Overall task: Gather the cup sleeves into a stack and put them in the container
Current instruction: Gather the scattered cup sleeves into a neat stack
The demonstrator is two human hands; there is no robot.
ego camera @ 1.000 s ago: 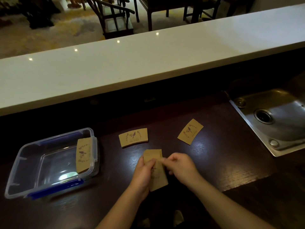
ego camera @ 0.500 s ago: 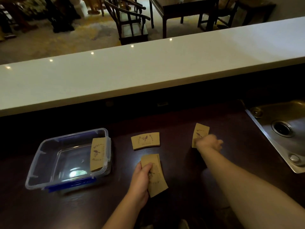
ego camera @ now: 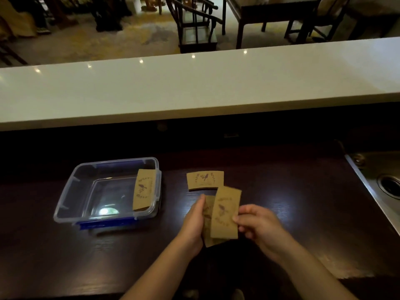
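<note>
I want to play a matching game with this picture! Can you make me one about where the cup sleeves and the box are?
Things:
1. sleeve leaning in the container
2. sleeve in the right hand
3. sleeve lying flat
4. container

Places:
A. on the dark counter, just beyond both hands
B. to the left of the hands, open on top
C. propped against the clear box's right wall
D. held over the sleeves in the left hand

Pairs: 1-C, 2-D, 3-A, 4-B
</note>
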